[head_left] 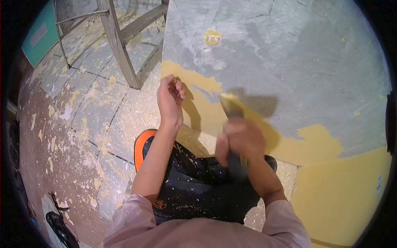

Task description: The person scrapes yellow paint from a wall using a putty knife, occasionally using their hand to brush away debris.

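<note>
Grasping the scraper [233,108] firmly in the right hand [245,138], with fingers wrapped round the handle. Blade pointing up and away from the fist, handle end sticking out below, toward the lap. Lying close before the wall [264,62], near the ragged edge of the yellow paint [318,140], with a dark shadow beside the blade. Holding the left hand [170,103] released, palm partly up and fingers half curled, just beside the wall's left edge and well apart from the scraper.

In the wall, higher up, a small socket hole [212,37] with a yellow rim and some whitish parts inside, too small to make out exactly.

On the floor [89,97], left of the knees, many scattered paint flakes and pale dust over grey tiles. Behind them, a wooden stand [123,62], cut off at the top, and a green board [41,37] with a white label, too small to read.

Blurred: the scraper and the right hand. Cannot tell if really touching the wall with the blade. Partly hidden by the left forearm: an orange-edged shoe [142,142]. At lower left, a black cable [60,229], hard to follow in the dark border.
</note>
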